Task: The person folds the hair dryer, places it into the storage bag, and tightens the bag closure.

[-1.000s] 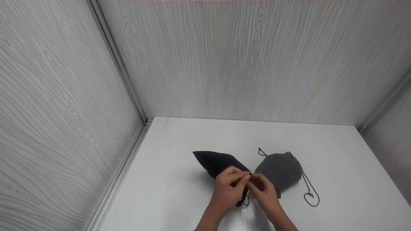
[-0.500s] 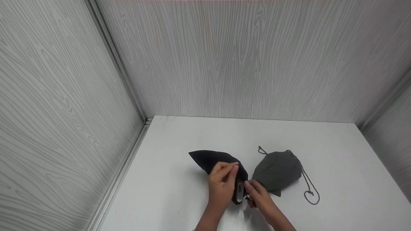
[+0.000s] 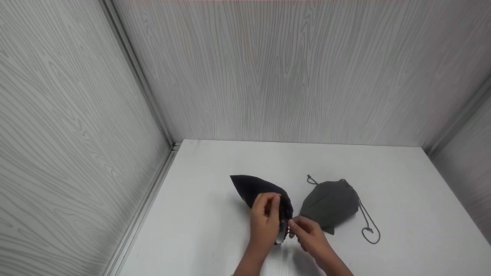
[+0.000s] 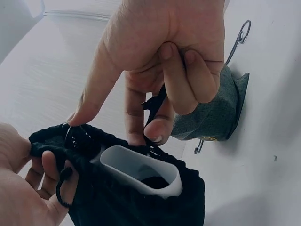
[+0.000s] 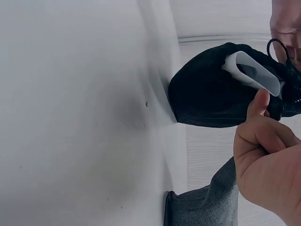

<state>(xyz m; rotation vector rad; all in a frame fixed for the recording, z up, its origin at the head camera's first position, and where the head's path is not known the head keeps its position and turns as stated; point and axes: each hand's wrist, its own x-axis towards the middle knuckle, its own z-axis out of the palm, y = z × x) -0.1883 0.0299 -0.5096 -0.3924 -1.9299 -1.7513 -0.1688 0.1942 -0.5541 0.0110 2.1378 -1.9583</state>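
Both hands hold the mouth of a black drawstring pouch (image 3: 255,186), whose pointed bottom corner faces away to the far left. My left hand (image 3: 264,220) pinches the left side of the rim between thumb and fingers. With its fingertips, my right hand (image 3: 310,235) pinches the opposite side of the mouth and a black cord (image 4: 153,104). Inside the parted opening sits a white, hollow, oval-edged object (image 4: 123,165); the rest of it is hidden in the cloth. A cord loop (image 4: 60,190) hangs by the left hand's fingers.
A filled grey drawstring pouch (image 3: 330,203) lies just right of the right hand, its long cord (image 3: 370,230) trailing over the white tabletop (image 3: 191,191). Wood-grain panels stand at the left (image 3: 76,134), the back (image 3: 287,76) and the right.
The hands were together at the pouch mouth and have moved apart, so the mouth is parted and the white object shows. The right hand has shifted slightly down and left.
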